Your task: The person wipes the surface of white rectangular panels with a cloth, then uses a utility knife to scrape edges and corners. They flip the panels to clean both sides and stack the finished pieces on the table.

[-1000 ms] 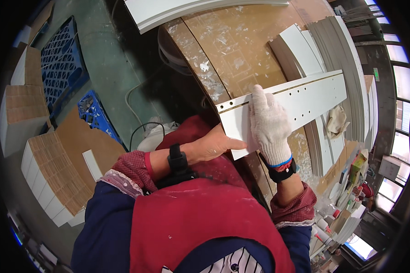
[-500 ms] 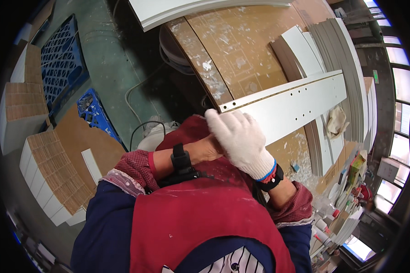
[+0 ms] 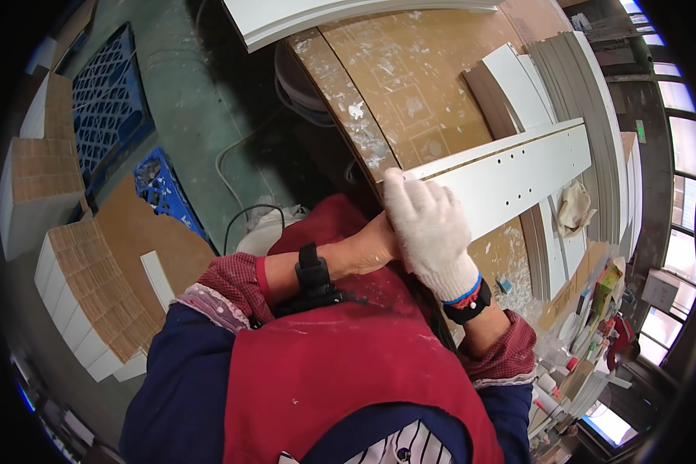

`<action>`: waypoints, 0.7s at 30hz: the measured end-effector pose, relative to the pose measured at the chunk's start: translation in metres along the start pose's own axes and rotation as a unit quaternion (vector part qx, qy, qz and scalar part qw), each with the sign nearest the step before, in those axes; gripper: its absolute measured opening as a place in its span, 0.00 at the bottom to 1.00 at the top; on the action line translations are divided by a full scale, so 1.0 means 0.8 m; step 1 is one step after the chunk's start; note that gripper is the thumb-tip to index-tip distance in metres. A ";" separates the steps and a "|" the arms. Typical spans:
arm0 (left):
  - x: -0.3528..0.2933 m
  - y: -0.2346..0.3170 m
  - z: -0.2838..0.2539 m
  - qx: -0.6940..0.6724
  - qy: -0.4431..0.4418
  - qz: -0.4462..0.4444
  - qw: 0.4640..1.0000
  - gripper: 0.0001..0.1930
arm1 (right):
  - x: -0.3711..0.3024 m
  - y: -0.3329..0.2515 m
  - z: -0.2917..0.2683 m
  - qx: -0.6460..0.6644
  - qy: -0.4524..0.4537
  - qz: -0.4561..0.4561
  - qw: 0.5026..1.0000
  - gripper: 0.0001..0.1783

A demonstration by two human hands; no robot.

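A long white board [image 3: 518,174] with small drilled holes and a brown groove along its far edge lies across the workbench. My right hand [image 3: 435,232], in a white knit glove, rests over the board's near end with its fingers stretched out. My bare left hand [image 3: 373,246] is right beside it at the same end; its fingers are hidden behind the glove and the board's end, so its grip does not show.
The brown workbench [image 3: 410,93] is spotted with white. Stacked white panels [image 3: 576,100] stand along its right, a cloth glove [image 3: 574,209] on nearer ones. More panels [image 3: 325,19] lie at the far edge. Blue plastic pallets [image 3: 112,108] and stacked boards [image 3: 93,294] are at left.
My right hand has slid a little right and nearer, fingers now pointing more forward, covering the board's corner holes. My left hand has moved slightly right with it. The board looks nearly unmoved.
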State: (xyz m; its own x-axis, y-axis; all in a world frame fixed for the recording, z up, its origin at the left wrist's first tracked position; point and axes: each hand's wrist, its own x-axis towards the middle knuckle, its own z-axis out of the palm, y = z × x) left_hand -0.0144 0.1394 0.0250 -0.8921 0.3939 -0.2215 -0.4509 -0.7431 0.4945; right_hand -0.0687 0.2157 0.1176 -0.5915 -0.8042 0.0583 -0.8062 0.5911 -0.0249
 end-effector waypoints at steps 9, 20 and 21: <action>0.002 -0.003 0.002 -0.010 0.021 0.020 1.000 0.25 | -0.007 0.015 0.003 0.068 0.049 -0.021 0.996 0.24; -0.010 -0.016 -0.019 0.108 -0.060 0.125 0.984 0.27 | 0.004 -0.002 -0.007 0.071 -0.017 -0.084 0.994 0.22; -0.008 -0.006 -0.008 0.062 -0.035 0.066 0.995 0.27 | 0.000 0.008 -0.003 0.088 0.038 -0.039 0.995 0.22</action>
State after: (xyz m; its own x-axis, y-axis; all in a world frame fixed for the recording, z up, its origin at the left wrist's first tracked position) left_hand -0.0069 0.1372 0.0181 -0.9368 0.3379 -0.0909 -0.3195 -0.7198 0.6164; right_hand -0.0740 0.2194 0.1200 -0.5293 -0.8364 0.1424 -0.8439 0.5015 -0.1907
